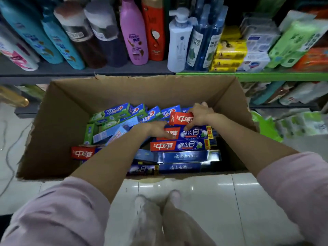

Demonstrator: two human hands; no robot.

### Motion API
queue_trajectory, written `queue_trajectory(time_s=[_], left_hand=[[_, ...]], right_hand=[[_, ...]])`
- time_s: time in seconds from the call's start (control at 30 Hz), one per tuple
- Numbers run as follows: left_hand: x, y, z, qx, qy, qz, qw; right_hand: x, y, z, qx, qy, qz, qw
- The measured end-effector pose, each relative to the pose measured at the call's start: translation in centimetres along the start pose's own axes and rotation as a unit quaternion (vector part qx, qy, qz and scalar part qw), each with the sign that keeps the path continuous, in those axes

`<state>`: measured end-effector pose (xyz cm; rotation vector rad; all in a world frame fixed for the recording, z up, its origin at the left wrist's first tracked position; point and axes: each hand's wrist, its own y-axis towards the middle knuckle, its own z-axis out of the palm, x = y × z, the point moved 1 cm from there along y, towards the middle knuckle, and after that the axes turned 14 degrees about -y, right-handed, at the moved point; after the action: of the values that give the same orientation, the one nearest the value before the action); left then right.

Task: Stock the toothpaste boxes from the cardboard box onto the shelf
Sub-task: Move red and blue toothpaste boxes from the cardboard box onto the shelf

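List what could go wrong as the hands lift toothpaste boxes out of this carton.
1. The right hand grips a red toothpaste box by one end; held that way it may tip or slip on lifting.
2. The left hand rests on a red-and-blue toothpaste box in a loose stack; pulling one may shift its neighbours.
3. The cardboard box has a torn rim that could snag a sleeve.

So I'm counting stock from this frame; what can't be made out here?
- Head view: how many toothpaste boxes lie in the cardboard box; both arms and the top layer cover the rest.
- What the left hand's fingers do; they lie flat on a red-and-blue box, grip unclear.
- The red box in the right hand: the hand covers its right end.
- Shelf bottle labels: blurred.
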<state>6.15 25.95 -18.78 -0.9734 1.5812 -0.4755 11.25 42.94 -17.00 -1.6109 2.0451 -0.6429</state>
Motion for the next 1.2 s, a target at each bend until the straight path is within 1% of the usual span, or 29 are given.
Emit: queue_trajectory(time_s=[0.03,0.07,0.1,0.17,0.23,0.3,0.37,0.4,0.5,0.6,0.67,0.77,0.83,0.9,1.0,1.1,1.13,1.2], left_hand=[[0.3,0.3,0.0,-0.007,0.040,-0.011,0.999],[0.5,0.5,-0.1,-0.020,0.049,-0.009,0.999],[0.6,0.6,-0.2,-0.036,0.035,-0.002,0.999],[0.6,0.1,-0.6,-0.067,-0.022,0.022,0.997],[0.7,-0.7,-1.5,-0.107,-0.126,0.055,0.985],[0.6,-1.5,-2.8,-0.167,-0.228,0.085,0.955],[0.3,-2.5,-3.9,-0.229,-0.302,0.094,0.921],[0.1,-2.9,-4.4,-0.247,-0.342,0.101,0.901],[-1.0,-4.8,-5.5,-0.261,-0.444,0.145,0.845],[-2.3,-7.2,-6.7,-0.267,-0.487,0.199,0.807],[-3.4,-8.7,-7.6,-0.279,-0.502,0.238,0.783],[-4.9,-11.6,-8.9,-0.279,-0.520,0.292,0.753],[-5.7,-13.4,-10.0,-0.270,-0.530,0.317,0.738],[-5.9,-15.3,-11.5,-0.283,-0.524,0.332,0.731],[-6.1,-18.0,-14.0,-0.307,-0.522,0.351,0.715],[-5.7,-20.9,-17.6,-0.352,-0.501,0.394,0.685],[-5.4,-22.1,-19.1,-0.358,-0.483,0.409,0.686],[-4.9,-24.4,-21.7,-0.355,-0.442,0.418,0.710]], right_hand=[[0.0,0.1,-0.2,0.000,0.000,-0.001,1.000],[0.0,0.0,-0.2,0.000,0.002,-0.007,1.000],[0.0,-0.1,-0.4,-0.003,0.009,-0.017,1.000],[-0.3,-0.4,-0.6,-0.021,0.051,-0.035,0.998],[-0.7,-1.1,-1.2,-0.057,0.122,-0.035,0.990],[-0.7,-1.8,-2.1,-0.107,0.180,-0.031,0.977],[-0.1,-2.4,-3.0,-0.144,0.201,-0.040,0.968],[0.4,-2.7,-3.5,-0.151,0.202,-0.043,0.967],[1.7,-3.5,-5.1,-0.155,0.232,-0.036,0.960],[2.9,-4.7,-7.2,-0.196,0.285,-0.071,0.936],[3.9,-5.6,-8.8,-0.218,0.318,-0.101,0.917],[5.9,-7.2,-11.7,-0.218,0.390,-0.141,0.884],[7.2,-7.9,-13.8,-0.215,0.435,-0.168,0.858],[8.6,-8.6,-16.0,-0.221,0.451,-0.181,0.846],[10.9,-9.5,-19.8,-0.251,0.437,-0.191,0.842],[13.7,-10.1,-23.8,-0.283,0.395,-0.200,0.851],[14.8,-10.3,-25.3,-0.296,0.375,-0.205,0.854],[16.5,-10.4,-28.0,-0.313,0.332,-0.218,0.863]])
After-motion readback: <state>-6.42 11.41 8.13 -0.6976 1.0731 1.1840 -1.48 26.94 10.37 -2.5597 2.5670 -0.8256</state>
